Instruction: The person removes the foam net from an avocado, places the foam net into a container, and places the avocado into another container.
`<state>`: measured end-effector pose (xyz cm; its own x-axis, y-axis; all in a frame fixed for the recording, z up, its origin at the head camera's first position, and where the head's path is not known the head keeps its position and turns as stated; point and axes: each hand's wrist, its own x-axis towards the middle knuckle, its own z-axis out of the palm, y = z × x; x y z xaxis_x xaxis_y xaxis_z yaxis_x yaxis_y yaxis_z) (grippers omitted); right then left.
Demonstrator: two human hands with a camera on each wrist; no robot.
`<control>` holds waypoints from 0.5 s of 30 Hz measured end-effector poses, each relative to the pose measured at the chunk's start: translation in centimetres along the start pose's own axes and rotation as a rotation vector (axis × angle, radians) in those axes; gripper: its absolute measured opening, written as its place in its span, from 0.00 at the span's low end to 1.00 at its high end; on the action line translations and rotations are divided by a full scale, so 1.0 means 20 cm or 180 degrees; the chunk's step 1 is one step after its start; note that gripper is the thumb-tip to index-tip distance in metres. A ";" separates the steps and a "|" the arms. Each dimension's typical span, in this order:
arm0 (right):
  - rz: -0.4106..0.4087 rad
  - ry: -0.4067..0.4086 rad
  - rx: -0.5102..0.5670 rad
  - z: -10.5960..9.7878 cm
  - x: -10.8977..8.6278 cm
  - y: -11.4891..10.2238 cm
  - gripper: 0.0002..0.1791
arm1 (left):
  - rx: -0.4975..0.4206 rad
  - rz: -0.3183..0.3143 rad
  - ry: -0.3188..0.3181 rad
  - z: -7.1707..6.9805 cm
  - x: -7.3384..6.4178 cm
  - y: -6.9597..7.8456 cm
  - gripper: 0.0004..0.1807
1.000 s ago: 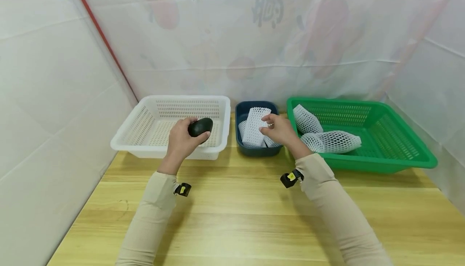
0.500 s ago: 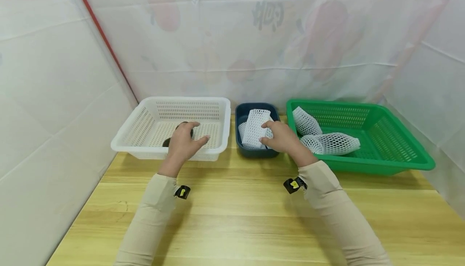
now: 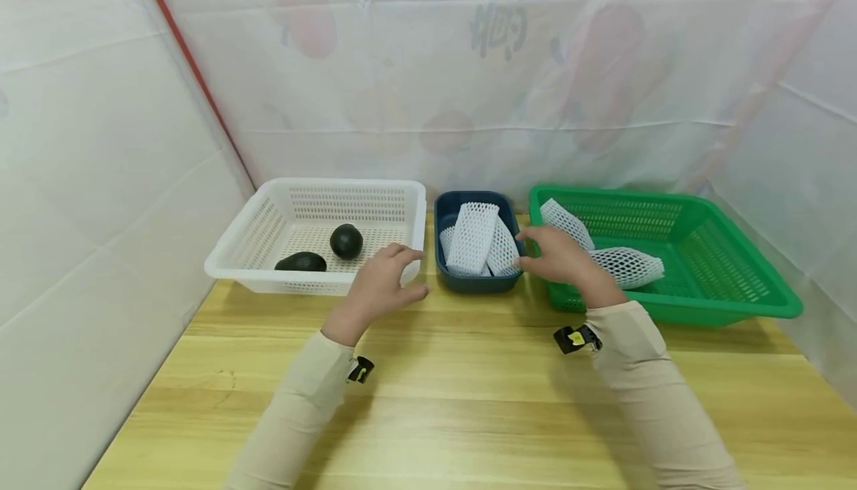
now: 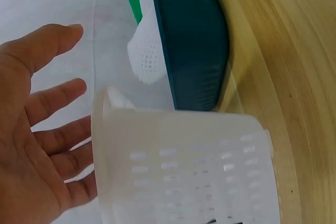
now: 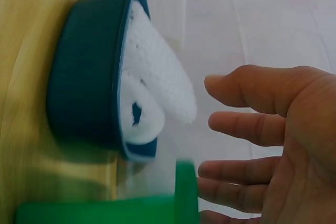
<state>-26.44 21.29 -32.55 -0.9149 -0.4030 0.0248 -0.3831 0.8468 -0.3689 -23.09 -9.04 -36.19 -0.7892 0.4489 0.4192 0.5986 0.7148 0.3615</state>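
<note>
Two dark avocados lie in the white basket (image 3: 228, 252): a long avocado (image 3: 301, 262) near its front wall and a rounder-looking avocado (image 3: 347, 242) behind. My left hand (image 3: 382, 285) hangs over the basket's front right corner, fingers spread and nothing held. Several white foam net sleeves (image 3: 473, 237) are piled in the small navy bin (image 3: 478, 282). To the right of that bin, my right hand (image 3: 559, 256) hovers over the green basket's left edge, its fingers apart and holding nothing. The right wrist view shows the fingers (image 5: 247, 128) loosely extended beside the sleeves.
The green basket (image 3: 723, 252) at the right holds net-wrapped pieces, among them one wrapped piece (image 3: 626, 265) near the front and another wrapped piece (image 3: 565, 224) at the back left. A wooden tabletop (image 3: 455, 401) lies in front; a white sheet (image 3: 402, 66) hangs behind.
My left hand set the avocado down in the white basket beside another, then moved right and toward me. My right hand has drawn away rightward from the foam sleeves.
</note>
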 end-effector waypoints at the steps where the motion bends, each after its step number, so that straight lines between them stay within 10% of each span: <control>1: 0.0014 0.0020 -0.0005 0.00 -0.01 0.01 0.24 | -0.0027 0.0075 0.0012 0.01 0.00 0.01 0.25; 15: 0.0366 0.0007 0.0300 -0.01 -0.04 0.19 0.24 | 0.0076 0.0847 0.0117 0.09 0.02 0.09 0.24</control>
<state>-27.21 24.93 -33.76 -0.9523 -0.3044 -0.0208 -0.2621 0.8511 -0.4550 -22.57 -6.55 -36.84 -0.5986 0.6034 0.5269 0.7807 0.5868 0.2149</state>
